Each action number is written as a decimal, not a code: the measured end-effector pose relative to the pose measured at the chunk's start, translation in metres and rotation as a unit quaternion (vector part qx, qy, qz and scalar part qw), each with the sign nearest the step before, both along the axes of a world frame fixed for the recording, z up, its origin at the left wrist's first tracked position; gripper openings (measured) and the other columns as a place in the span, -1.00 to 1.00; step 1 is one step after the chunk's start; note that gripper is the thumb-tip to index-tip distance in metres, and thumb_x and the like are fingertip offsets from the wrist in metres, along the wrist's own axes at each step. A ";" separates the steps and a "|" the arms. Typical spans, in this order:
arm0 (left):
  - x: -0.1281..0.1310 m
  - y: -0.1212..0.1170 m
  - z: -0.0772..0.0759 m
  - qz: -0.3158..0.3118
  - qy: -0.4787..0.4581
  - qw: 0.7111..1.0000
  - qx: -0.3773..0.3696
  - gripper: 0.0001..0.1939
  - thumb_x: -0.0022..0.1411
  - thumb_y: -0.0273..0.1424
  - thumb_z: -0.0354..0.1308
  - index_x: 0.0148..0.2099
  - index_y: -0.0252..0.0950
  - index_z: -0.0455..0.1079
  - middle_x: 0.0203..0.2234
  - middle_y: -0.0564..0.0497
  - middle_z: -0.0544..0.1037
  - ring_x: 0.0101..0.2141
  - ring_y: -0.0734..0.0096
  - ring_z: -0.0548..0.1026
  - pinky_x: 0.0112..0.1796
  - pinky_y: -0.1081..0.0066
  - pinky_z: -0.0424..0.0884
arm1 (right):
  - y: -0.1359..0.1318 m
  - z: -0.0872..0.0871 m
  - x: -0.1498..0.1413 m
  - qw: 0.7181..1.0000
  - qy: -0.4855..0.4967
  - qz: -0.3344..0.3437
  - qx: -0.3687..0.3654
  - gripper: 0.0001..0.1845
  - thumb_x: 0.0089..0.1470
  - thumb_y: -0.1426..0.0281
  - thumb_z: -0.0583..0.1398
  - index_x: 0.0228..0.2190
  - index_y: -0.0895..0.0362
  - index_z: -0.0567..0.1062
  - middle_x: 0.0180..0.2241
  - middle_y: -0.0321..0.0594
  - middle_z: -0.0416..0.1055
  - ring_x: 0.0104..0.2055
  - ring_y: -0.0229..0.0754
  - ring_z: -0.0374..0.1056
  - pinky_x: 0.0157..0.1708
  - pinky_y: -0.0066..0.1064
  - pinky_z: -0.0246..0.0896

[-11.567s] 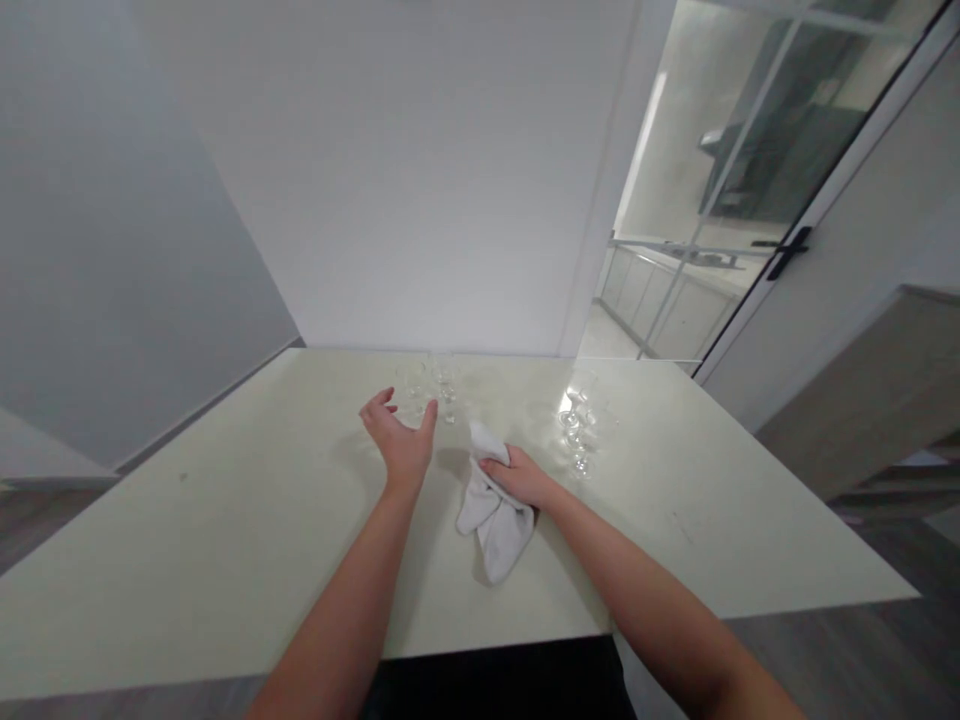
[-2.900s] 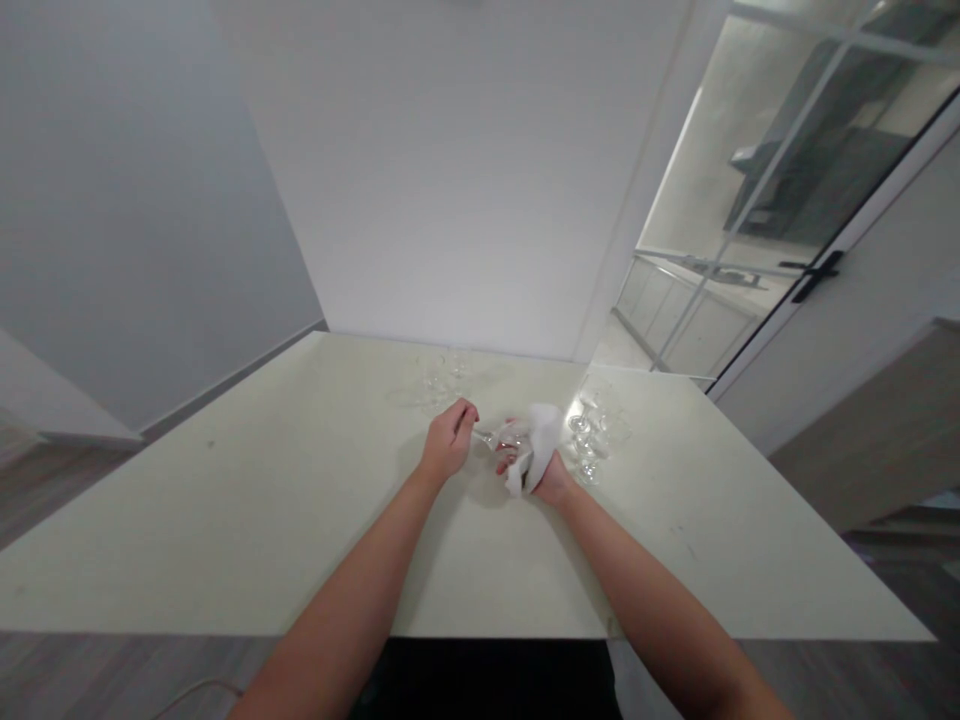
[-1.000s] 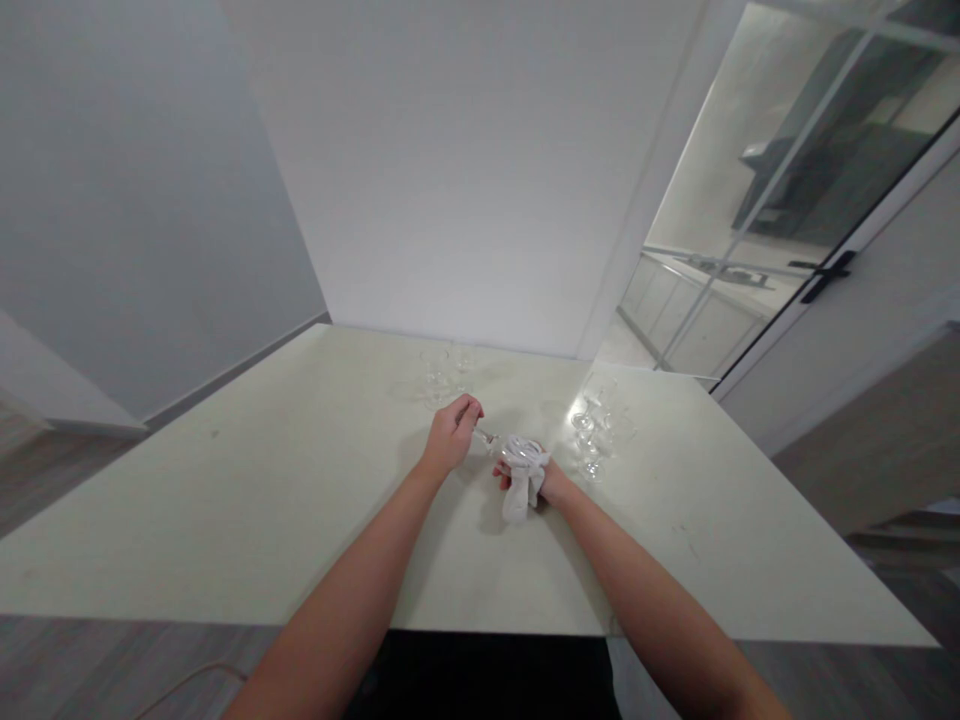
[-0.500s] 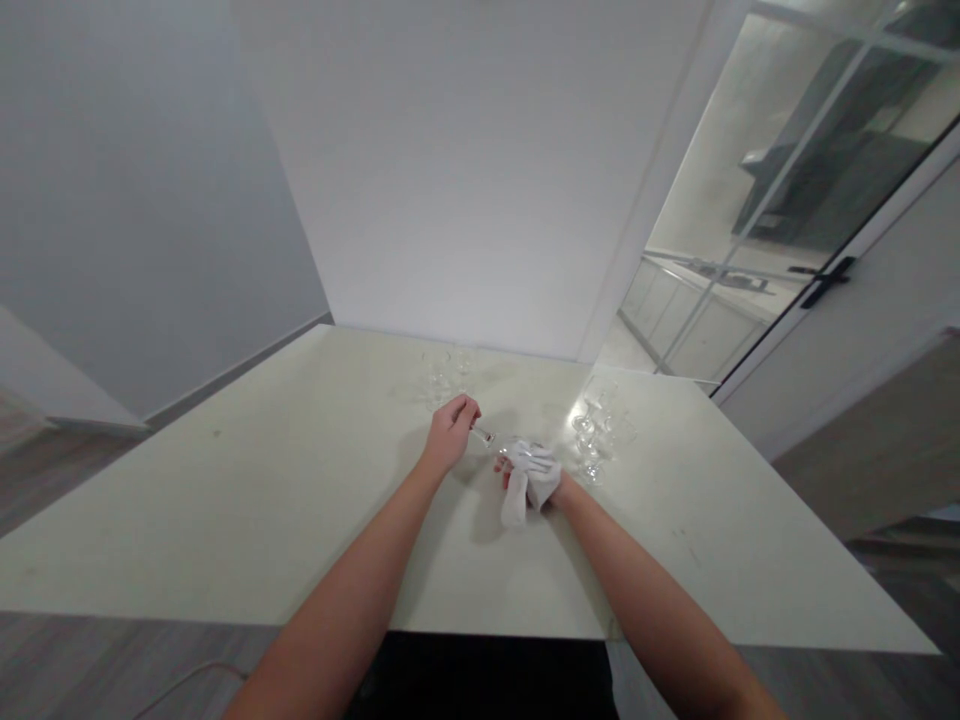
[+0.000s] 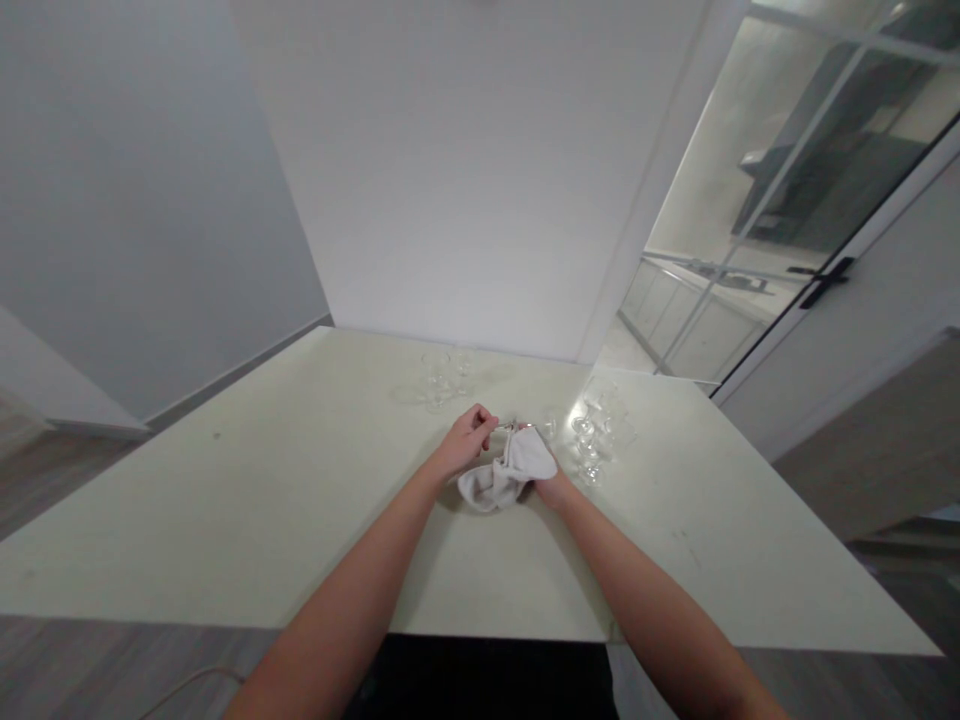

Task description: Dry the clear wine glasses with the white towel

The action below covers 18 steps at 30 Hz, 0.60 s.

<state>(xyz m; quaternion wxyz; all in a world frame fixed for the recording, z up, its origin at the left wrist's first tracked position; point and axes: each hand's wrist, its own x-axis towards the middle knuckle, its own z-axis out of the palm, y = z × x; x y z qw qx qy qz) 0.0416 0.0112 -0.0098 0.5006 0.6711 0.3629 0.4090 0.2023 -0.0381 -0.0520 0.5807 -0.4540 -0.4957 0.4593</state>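
Above the middle of the table, my left hand pinches one end of a clear stemmed glass, which lies sideways and points right. A pale cloth is wrapped partly over the glass, and its loose end droops to the left below. My right hand is closed around the cloth and the glass. Most of its fingers are hidden under the fabric. Transparent edges make the exact outline of the glass hard to make out.
On the pale table, a few clear stemmed glasses stand near the back wall. Several more clear glasses are clustered just right of my right hand. Behind to the right is a glazed door with a black handle.
My left hand has shifted right, closer to my right hand. The cloth has turned, its loose end now hanging left rather than straight down. The glass has moved right and lies more level.
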 end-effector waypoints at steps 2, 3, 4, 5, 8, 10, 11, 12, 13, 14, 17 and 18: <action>-0.003 -0.001 0.004 -0.025 0.030 0.999 0.004 -0.70 0.18 -0.14 0.06 -0.37 -0.29 0.26 -0.60 0.12 0.37 -0.58 0.54 0.28 -0.55 0.53 0.18 | -0.003 0.004 0.000 0.999 0.034 -0.005 0.016 -0.62 -0.15 0.17 0.27 -0.25 0.02 0.38 -0.36 -0.28 0.39 -0.34 -0.18 0.33 -0.25 -0.32 0.27; -0.005 -0.002 0.006 -0.036 0.040 0.999 0.009 -0.69 0.18 -0.14 0.07 -0.37 -0.30 0.28 -0.57 0.09 0.40 -0.56 0.54 0.30 -0.54 0.53 0.19 | -0.004 0.007 0.000 0.998 0.050 -0.003 0.023 -0.60 -0.19 0.21 0.30 -0.25 0.03 0.39 -0.37 -0.29 0.38 -0.35 -0.19 0.32 -0.26 -0.34 0.26; -0.007 -0.002 0.008 -0.046 0.045 0.998 0.015 -0.69 0.17 -0.14 0.08 -0.38 -0.32 0.31 -0.55 0.07 0.41 -0.54 0.52 0.32 -0.52 0.53 0.21 | -0.006 0.010 -0.002 0.997 0.065 -0.002 0.029 -0.59 -0.21 0.24 0.32 -0.27 0.04 0.39 -0.39 -0.30 0.37 -0.37 -0.20 0.31 -0.29 -0.36 0.26; -0.008 -0.002 0.009 -0.058 0.046 0.997 0.019 -0.69 0.17 -0.15 0.08 -0.38 -0.33 0.34 -0.54 0.06 0.43 -0.51 0.51 0.34 -0.50 0.52 0.23 | -0.007 0.013 -0.003 0.997 0.075 -0.003 0.032 -0.60 -0.22 0.23 0.33 -0.29 0.04 0.39 -0.41 -0.31 0.36 -0.39 -0.22 0.29 -0.32 -0.38 0.25; -0.009 -0.004 0.010 -0.105 0.040 0.993 0.026 -0.75 0.15 -0.23 0.11 -0.33 -0.35 0.42 -0.49 0.02 0.48 -0.44 0.45 0.40 -0.43 0.49 0.30 | -0.008 0.020 -0.006 0.995 0.085 -0.026 0.044 -0.66 -0.18 0.18 0.30 -0.37 0.06 0.37 -0.46 -0.34 0.33 -0.44 -0.25 0.27 -0.39 -0.42 0.21; -0.008 -0.007 0.007 -0.139 0.050 0.988 0.037 -0.80 0.10 -0.32 0.13 -0.31 -0.35 0.46 -0.46 0.01 0.50 -0.42 0.42 0.42 -0.41 0.47 0.32 | -0.008 0.021 -0.005 0.996 0.074 -0.041 0.042 -0.65 -0.21 0.19 0.31 -0.41 0.07 0.34 -0.50 -0.38 0.31 -0.47 -0.27 0.24 -0.43 -0.45 0.19; -0.007 -0.008 0.006 -0.153 0.065 0.985 0.044 -0.82 0.08 -0.35 0.12 -0.31 -0.34 0.48 -0.46 0.01 0.50 -0.42 0.41 0.42 -0.41 0.47 0.33 | -0.008 0.021 -0.004 0.996 0.063 -0.042 0.036 -0.65 -0.22 0.20 0.32 -0.41 0.07 0.34 -0.52 -0.39 0.30 -0.49 -0.28 0.23 -0.46 -0.46 0.17; -0.006 -0.008 0.004 -0.161 0.085 0.982 0.054 -0.83 0.06 -0.38 0.11 -0.33 -0.33 0.49 -0.47 0.02 0.50 -0.42 0.40 0.42 -0.40 0.46 0.33 | -0.008 0.020 -0.004 0.998 0.049 -0.039 0.031 -0.65 -0.22 0.22 0.32 -0.41 0.07 0.33 -0.53 -0.41 0.29 -0.50 -0.29 0.22 -0.48 -0.47 0.15; -0.006 -0.008 0.002 -0.162 0.106 0.979 0.069 -0.83 0.06 -0.41 0.09 -0.35 -0.32 0.49 -0.46 0.02 0.51 -0.41 0.39 0.42 -0.38 0.45 0.34 | -0.008 0.019 -0.003 0.999 0.032 -0.034 0.028 -0.65 -0.21 0.23 0.32 -0.39 0.08 0.34 -0.54 -0.42 0.29 -0.51 -0.30 0.22 -0.50 -0.48 0.13; -0.006 -0.006 0.000 -0.157 0.128 0.975 0.091 -0.83 0.05 -0.44 0.08 -0.37 -0.31 0.50 -0.43 0.01 0.51 -0.38 0.38 0.43 -0.34 0.42 0.35 | -0.008 0.018 -0.003 0.999 0.014 -0.027 0.027 -0.66 -0.18 0.24 0.32 -0.36 0.08 0.35 -0.55 -0.42 0.30 -0.52 -0.30 0.22 -0.50 -0.48 0.12; -0.007 0.000 -0.008 -0.112 0.190 0.958 0.185 -0.86 -0.01 -0.50 0.10 -0.43 -0.29 0.50 -0.34 -0.06 0.49 -0.25 0.30 0.41 -0.16 0.34 0.34 | -0.009 0.015 -0.003 0.998 -0.040 -0.020 0.052 -0.66 -0.15 0.27 0.31 -0.30 0.09 0.38 -0.48 -0.38 0.36 -0.46 -0.27 0.26 -0.43 -0.46 0.16; -0.008 0.002 -0.010 -0.099 0.207 0.950 0.214 -0.87 -0.02 -0.52 0.12 -0.45 -0.28 0.50 -0.33 -0.07 0.48 -0.24 0.28 0.39 -0.13 0.32 0.32 | -0.009 0.014 -0.004 0.996 -0.056 -0.020 0.062 -0.66 -0.15 0.29 0.31 -0.29 0.09 0.40 -0.45 -0.36 0.37 -0.42 -0.25 0.28 -0.40 -0.45 0.18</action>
